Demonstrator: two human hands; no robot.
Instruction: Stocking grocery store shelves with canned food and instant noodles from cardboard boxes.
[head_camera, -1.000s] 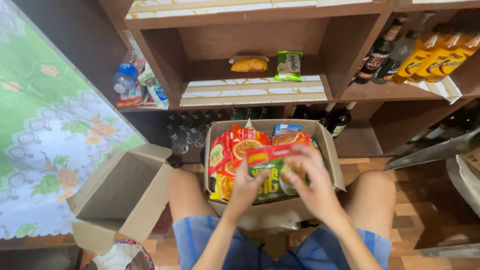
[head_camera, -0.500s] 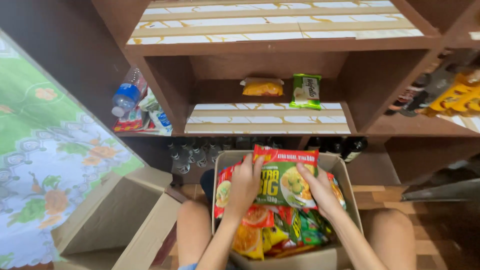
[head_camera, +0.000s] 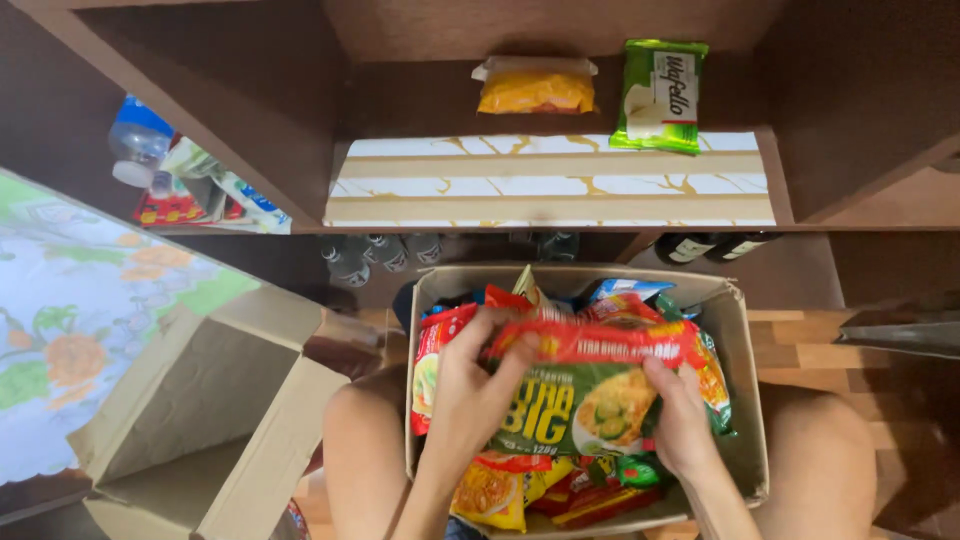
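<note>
A cardboard box (head_camera: 745, 330) rests on my lap, packed with several colourful snack and noodle packets. Both hands hold one large red and green noodle packet (head_camera: 585, 395) above the box. My left hand (head_camera: 470, 395) grips its left side, with fingers over the red top edge. Gripping the lower right side is my right hand (head_camera: 682, 420). In front of me is a wooden shelf (head_camera: 550, 185) lined with white and gold paper. At its back stand a yellow snack packet (head_camera: 537, 88) and a green wafer packet (head_camera: 660, 95).
An open cardboard box (head_camera: 200, 410) lies at my left, next to a floral cloth (head_camera: 70, 300). Bottles (head_camera: 375, 255) stand under the shelf. The left compartment holds a plastic bottle (head_camera: 135, 145) and packets. My bare knees flank the box; wooden floor shows at right.
The view has tipped down and closer to the shelf and box. My hands have kept hold of the large packet, which now sits lower, just over the box.
</note>
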